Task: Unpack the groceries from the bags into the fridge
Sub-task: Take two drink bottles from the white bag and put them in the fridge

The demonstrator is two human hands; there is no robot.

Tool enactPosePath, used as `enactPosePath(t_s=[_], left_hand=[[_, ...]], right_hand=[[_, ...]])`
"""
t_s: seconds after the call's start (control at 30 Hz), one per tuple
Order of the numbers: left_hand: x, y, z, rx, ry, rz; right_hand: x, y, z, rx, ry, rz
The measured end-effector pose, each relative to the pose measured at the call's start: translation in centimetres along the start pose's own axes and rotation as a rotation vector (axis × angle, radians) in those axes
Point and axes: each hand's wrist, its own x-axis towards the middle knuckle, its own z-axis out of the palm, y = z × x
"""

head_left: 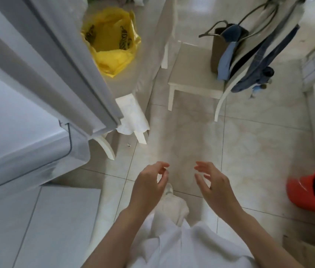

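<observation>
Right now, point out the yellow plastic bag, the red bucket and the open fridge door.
yellow plastic bag (112,60), head view, its crumpled front.
red bucket (303,192), head view, its outer wall.
fridge door (65,60), head view, its edge.

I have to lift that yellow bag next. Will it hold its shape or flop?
The yellow bag looks like thin crinkled plastic, so it will probably flop and sag. Its mouth gapes open, so contents might spill if tilted. Weight cannot be told.
</observation>
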Motion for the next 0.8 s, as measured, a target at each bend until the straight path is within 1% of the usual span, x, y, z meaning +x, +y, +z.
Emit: enactPosePath(t_s=[0.1,0.17,0.3,0.5,0.6,0.7,0.8], left_hand=[[5.1,0.8,0.0,0.012,-0.030,0.008],[8.5,1.3,0.2,0.023,-0.044,0.031],[14.8,2.8,0.6,0.008,-0.047,0.024],[23.9,4.9,1.7,0.011,0.007,-0.057],[28.7,6.2,2.5,0.001,0.067,-0.113],[32.9,7.4,3.2,0.039,0.136,-0.171],[36.3,8.6,3.2,0.109,0.165,-0.287]], right_hand=[[5.4,-1.4,-0.9,0.079,-0.018,0.053],[9.4,-2.4,-1.6,0.097,-0.029,0.043],[17.0,-3.3,-3.8,0.083,-0.022,-0.017],[26.7,-2.0,-8.0,-0.013,-0.099,-0.040],[31.6,-0.9,-9.8,-0.067,-0.172,-0.074],[36.5,-0.4,-11.5,-0.136,-0.274,-0.147],[41.1,-0.9,-13.0,-0.178,-0.383,-0.212]])
